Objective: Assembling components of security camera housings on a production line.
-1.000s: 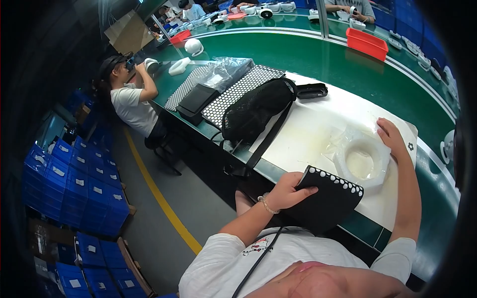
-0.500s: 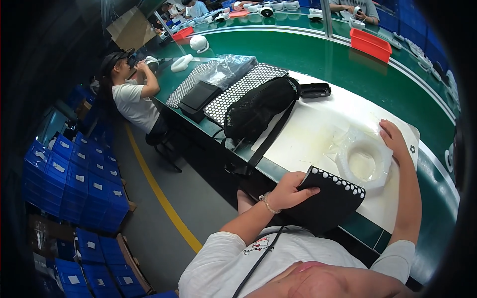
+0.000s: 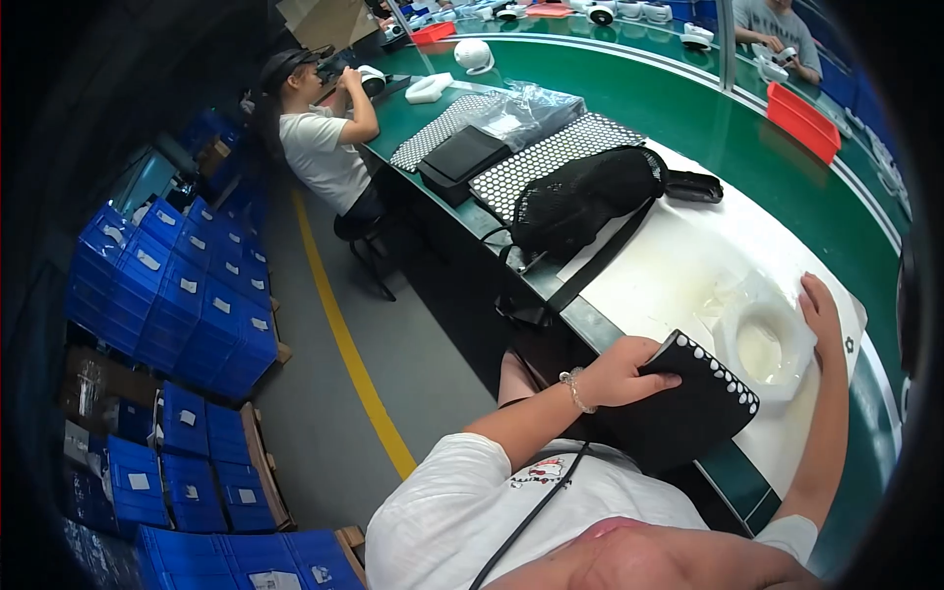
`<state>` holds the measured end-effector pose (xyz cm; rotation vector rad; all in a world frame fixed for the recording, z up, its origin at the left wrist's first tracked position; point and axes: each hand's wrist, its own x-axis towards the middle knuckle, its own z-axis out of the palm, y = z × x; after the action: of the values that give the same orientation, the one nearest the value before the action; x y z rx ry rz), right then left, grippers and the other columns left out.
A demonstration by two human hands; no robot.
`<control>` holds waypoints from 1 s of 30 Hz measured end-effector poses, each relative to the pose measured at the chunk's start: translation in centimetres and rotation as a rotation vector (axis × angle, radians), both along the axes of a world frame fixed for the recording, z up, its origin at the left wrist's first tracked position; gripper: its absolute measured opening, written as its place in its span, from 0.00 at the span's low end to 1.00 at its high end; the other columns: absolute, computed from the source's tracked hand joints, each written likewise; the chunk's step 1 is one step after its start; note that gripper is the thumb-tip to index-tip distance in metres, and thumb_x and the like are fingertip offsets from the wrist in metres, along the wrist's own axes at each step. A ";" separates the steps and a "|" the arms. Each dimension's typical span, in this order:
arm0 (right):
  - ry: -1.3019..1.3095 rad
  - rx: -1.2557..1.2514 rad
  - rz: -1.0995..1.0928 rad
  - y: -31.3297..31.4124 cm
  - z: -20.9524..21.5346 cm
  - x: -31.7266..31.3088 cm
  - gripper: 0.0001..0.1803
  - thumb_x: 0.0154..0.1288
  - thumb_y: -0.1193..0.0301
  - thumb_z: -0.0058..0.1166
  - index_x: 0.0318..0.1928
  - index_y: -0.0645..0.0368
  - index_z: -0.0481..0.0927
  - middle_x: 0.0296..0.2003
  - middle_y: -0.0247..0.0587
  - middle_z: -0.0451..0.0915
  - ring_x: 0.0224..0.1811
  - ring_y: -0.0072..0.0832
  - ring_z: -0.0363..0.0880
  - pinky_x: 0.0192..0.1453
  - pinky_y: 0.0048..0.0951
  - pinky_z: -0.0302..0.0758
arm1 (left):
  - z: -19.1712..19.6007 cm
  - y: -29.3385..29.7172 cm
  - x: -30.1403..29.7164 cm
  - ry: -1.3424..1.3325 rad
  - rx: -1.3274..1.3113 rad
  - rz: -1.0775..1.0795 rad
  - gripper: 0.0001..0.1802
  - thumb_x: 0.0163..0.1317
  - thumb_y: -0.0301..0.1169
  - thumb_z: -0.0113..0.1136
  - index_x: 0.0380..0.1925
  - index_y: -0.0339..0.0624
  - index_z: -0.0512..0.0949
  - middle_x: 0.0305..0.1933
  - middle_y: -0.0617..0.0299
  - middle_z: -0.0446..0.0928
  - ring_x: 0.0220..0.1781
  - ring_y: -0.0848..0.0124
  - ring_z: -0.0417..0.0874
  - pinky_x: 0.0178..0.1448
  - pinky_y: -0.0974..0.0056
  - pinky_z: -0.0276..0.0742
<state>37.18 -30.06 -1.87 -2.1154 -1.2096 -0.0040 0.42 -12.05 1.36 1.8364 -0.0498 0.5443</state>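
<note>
Left hand: here it is, the left hand (image 3: 624,374) clamped on the black pad (image 3: 693,418), thumb on top, fingers tucked from sight beneath.
Black pad: white dots along its far border, and it covers part of the near bench edge; contact with the bench, I can't tell.
Foam ring: look to the pad's 1 o'clock, the white foam ring (image 3: 801,346) on the white sheet (image 3: 654,280), a clear film at its 10.
Right hand: fingers stretched out at the ring's 2 o'clock, this right hand (image 3: 822,317) lies right by the foam; pressing or not, can't tell.
White sheet: the broadest run of white is at the ring's 10 o'clock, stopping at the black mesh bag (image 3: 590,202), whose strap (image 3: 602,261) drops over the near edge.
Green bench: the green bench (image 3: 629,74) stretches past the sheet at 12, up to a red tray (image 3: 801,123).
Floor: grey aisle at the left hand's 9 o'clock, yellow line (image 3: 339,320) running between bench and blue crates (image 3: 187,285).
</note>
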 end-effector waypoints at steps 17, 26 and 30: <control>-0.025 -0.009 -0.015 -0.2 2.0 -2.0 0.16 0.58 0.71 0.48 0.46 0.64 0.73 0.52 0.48 0.70 0.56 0.40 0.66 0.60 0.32 0.61 | -0.7 -0.1 0.2 0.011 -0.006 0.008 0.09 0.49 0.25 0.58 0.32 0.34 0.75 0.27 0.54 0.76 0.27 0.66 0.76 0.34 0.67 0.71; 0.005 0.015 -0.016 0.0 2.1 -2.5 0.16 0.57 0.72 0.49 0.46 0.64 0.73 0.51 0.48 0.70 0.56 0.39 0.66 0.60 0.31 0.61 | -0.8 0.0 0.2 0.025 0.017 0.025 0.09 0.49 0.25 0.59 0.32 0.35 0.76 0.28 0.53 0.77 0.29 0.65 0.78 0.35 0.67 0.71; 0.025 0.010 -0.025 0.1 2.4 -2.7 0.16 0.57 0.71 0.49 0.46 0.64 0.73 0.51 0.48 0.70 0.56 0.39 0.66 0.60 0.31 0.61 | -0.9 0.0 0.2 0.021 0.001 0.017 0.09 0.50 0.26 0.59 0.32 0.36 0.76 0.28 0.53 0.77 0.29 0.64 0.78 0.35 0.67 0.71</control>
<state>34.50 -29.98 0.49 -2.1160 -1.1659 0.0050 0.62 -12.01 0.49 1.8446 -0.0197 0.5369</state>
